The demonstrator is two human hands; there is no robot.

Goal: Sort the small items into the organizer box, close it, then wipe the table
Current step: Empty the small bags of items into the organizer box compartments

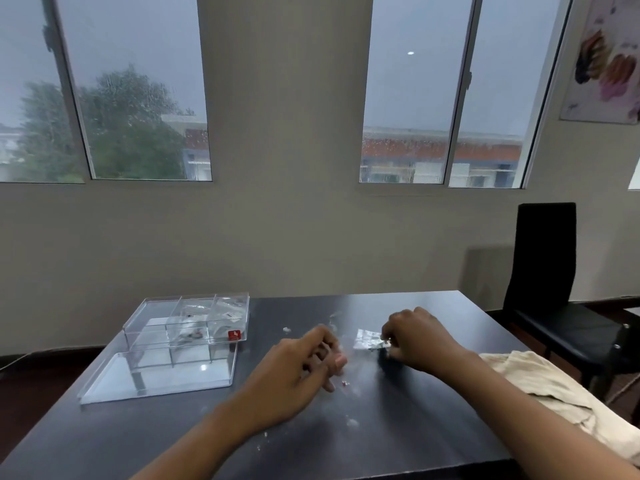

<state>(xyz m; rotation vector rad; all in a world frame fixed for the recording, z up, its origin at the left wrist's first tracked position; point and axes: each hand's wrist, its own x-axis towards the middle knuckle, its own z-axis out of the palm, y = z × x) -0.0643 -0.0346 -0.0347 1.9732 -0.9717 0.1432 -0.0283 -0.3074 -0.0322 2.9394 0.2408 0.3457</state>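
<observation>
Sorting's midway, I judge: organizer box [187, 327] at 10 o'clock open, partly filled, my right hand [415, 337] fingers pinching a foil packet [367, 340], left hand [298, 365] loosely curled, grip unclear, cloth [540, 389] unused.

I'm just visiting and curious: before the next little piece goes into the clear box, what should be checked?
1. Organizer box open: ok; its lid lies in front of it.
2. Some compartments free: ok.
3. Right hand holding the foil packet: cannot tell, only touching is clear.
4. Left hand empty: cannot tell.
5. Loose bits left on table: not ok, several remain.
6. Cloth within reach: ok.
</observation>
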